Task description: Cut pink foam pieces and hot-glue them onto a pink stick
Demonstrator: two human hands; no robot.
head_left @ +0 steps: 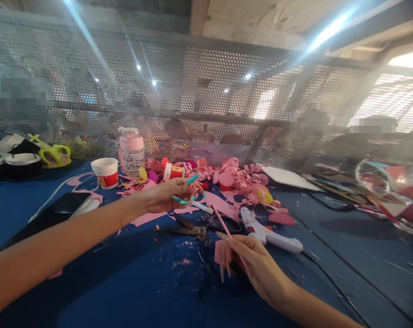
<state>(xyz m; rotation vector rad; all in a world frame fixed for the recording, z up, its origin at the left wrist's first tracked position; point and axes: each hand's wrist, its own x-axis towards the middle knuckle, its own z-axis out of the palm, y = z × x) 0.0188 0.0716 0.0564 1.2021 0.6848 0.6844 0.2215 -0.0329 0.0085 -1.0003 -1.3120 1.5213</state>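
The right hand (250, 262) pinches a thin pink stick (226, 230) between its fingers, the stick slanting up and away from the fingertips, with a small pink foam piece (218, 252) tucked just behind them. The left hand (168, 195) reaches further out over the desk (131, 282), its fingers curled closed on a few pink scraps, though what exactly they grip is too small to tell. Judging by the heap of cut pink shapes (233, 177) beyond the left fingers, much cutting seems done, while the stick looks bare, so assembly appears to be at an early stage. Between the two hands lie scissors (189, 227); just beyond the right fingertips rests a white glue gun (267, 232). Left of the left fingers stand a white cup (105, 172), its contents hidden, and a clear jar (131, 152) with a pink lid, which looks nearly empty. A small red cup (174, 171) lies tipped beyond the left fingertips.
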